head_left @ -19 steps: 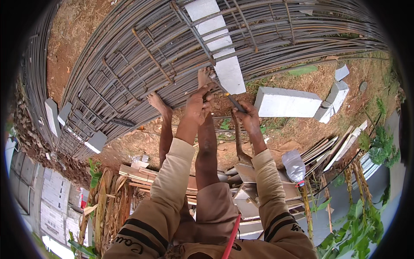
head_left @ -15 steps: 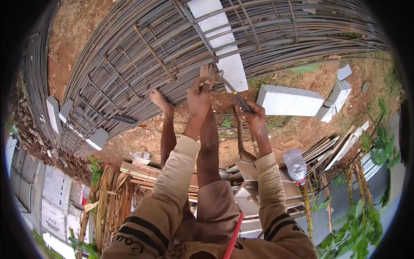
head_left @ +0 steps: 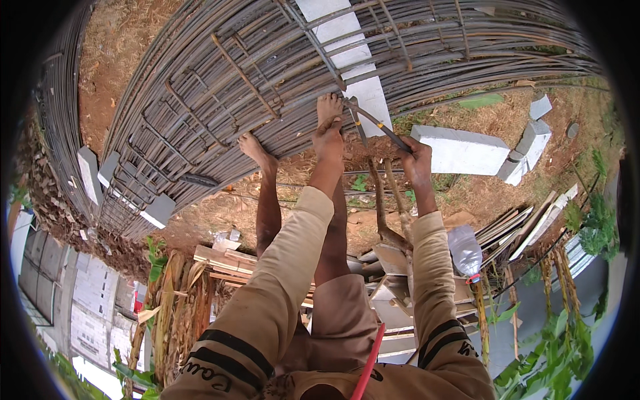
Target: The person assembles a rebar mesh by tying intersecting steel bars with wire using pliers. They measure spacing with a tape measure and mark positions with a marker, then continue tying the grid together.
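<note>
My right hand is closed around one dark handle of a pair of pincers with yellow bands. The tool's two handles stand spread, and the second one points down between my hands. Its jaws sit beside my right foot, at the edge of the rebar cage. My left hand is just below that foot, its fingers closed together. What they hold, if anything, is too small to make out. Both bare feet rest on a wide pile of long steel bars.
A white-faced block lies on the soil to the right, with smaller block pieces beyond it. A pale slab passes under the cage. Branches, planks and a plastic bottle are nearer me.
The pincers' handles have come apart; before, they were together in my right hand. My left hand appears lower against the foot, and the whole view has shifted slightly.
</note>
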Available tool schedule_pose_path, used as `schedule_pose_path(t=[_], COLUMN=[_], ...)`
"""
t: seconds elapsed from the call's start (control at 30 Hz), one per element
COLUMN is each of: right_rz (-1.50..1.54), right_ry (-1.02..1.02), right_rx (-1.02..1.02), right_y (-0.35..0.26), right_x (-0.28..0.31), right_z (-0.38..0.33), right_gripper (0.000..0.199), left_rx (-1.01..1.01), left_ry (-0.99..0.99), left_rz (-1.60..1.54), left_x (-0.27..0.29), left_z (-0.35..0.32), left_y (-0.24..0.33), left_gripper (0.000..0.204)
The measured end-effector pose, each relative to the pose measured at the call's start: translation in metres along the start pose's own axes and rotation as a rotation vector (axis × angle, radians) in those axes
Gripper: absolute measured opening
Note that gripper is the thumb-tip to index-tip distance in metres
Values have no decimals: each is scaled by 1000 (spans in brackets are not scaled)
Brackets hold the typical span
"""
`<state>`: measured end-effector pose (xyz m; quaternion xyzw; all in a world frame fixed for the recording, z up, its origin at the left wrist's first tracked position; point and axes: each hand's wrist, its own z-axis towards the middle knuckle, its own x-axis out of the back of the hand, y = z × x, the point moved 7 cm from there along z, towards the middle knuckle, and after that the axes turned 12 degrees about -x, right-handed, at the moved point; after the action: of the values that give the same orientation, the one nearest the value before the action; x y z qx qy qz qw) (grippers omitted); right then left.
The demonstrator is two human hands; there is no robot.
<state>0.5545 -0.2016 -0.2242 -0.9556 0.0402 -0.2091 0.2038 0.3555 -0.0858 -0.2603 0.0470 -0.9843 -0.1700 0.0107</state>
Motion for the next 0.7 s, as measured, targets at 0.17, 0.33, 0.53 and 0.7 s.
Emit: schedule_pose_path(t=[0.17,0.33,0.53,0.7], right_rz=[-133,-48,-351,-334], right_ry=[-6,83,120,354], right_rx=[61,-89,20,106], right_y=[-7,33,43,-11], right_x=[-14,-14,-37,-32], right_z=[11,37,74,46], right_gripper=[33,23,43,43], left_rx=[-228,-145,-219,-224], left_ry=[-74,-168,-351,-380], left_rz=[-142,177,335,366], left_x=[-11,4,13,-18], left_z=[20,13,0,-24], left_y=[41,46,14,34], left_gripper=[21,18,21,23])
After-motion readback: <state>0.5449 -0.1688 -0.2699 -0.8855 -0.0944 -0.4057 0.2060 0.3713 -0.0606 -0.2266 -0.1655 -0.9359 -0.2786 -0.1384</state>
